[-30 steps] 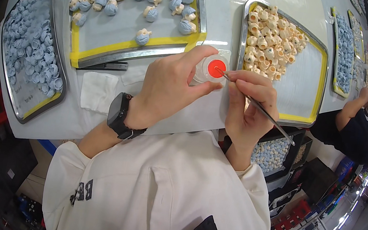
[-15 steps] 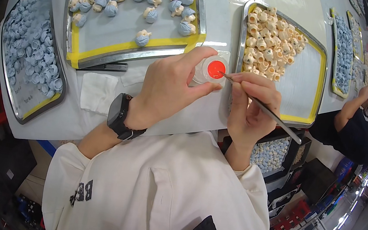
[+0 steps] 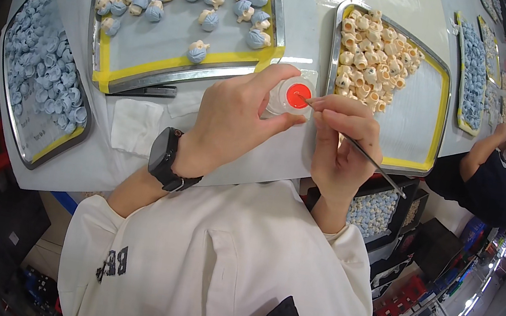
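Shifting slightly leftward, the right hand [image 3: 337,146] is pinching a thin brush [image 3: 360,150], dipping into the red paint pot [image 3: 296,95] the left hand [image 3: 236,119] is gripping; next, probably lifting out cleanly toward twelve o'clock.

Bare tabletop [image 3: 301,20] corridor — figurine trays [image 3: 178,47] either side

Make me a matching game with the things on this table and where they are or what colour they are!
Things:
1. small paint pot
2. thin brush
3. black watch
4. tray of cream pieces

Clues:
A. on the left wrist
B. held in the right hand
C. red inside, held by the left hand
D. to the right of the hands

Pairs: 1-C, 2-B, 3-A, 4-D
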Demonstrator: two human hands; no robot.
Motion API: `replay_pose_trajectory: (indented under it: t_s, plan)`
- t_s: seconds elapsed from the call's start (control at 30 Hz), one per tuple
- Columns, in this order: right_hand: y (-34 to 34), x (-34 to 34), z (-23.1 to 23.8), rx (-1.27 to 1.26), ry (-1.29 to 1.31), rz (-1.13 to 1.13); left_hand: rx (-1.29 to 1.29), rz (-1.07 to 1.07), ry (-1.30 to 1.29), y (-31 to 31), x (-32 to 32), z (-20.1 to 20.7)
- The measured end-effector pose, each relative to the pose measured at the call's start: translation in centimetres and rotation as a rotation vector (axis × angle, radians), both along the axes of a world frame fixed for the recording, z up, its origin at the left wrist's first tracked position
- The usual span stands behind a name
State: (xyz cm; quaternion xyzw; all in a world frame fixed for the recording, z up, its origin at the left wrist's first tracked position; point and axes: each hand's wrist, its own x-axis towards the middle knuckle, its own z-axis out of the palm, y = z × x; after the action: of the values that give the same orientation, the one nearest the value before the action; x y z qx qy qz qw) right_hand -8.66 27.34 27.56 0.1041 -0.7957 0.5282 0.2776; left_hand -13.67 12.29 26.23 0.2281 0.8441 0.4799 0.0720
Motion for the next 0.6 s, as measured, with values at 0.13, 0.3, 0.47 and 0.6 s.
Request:
replay_pose_trajectory:
  t_s: [0.13,0.3,0.47,0.6]
  plan:
    - [0.15,0.02,-0.05,-0.008,0.005,0.012,-0.012,0.000,0.002,0.01,-0.01,0.02]
    - [0.36,0.28,-0.35,-0.096,0.061,-0.033,0.016,0.006,0.022,0.05,0.11,-0.33]
    - [0.35,0.19,-0.05,-0.027,0.043,-0.036,0.012,0.000,0.004,-0.03,0.03,-0.11]
    - [0.28,0.33,-0.10,-0.009,-0.013,-0.025,-0.001,-0.003,-0.008,0.08,-0.05,0.09]
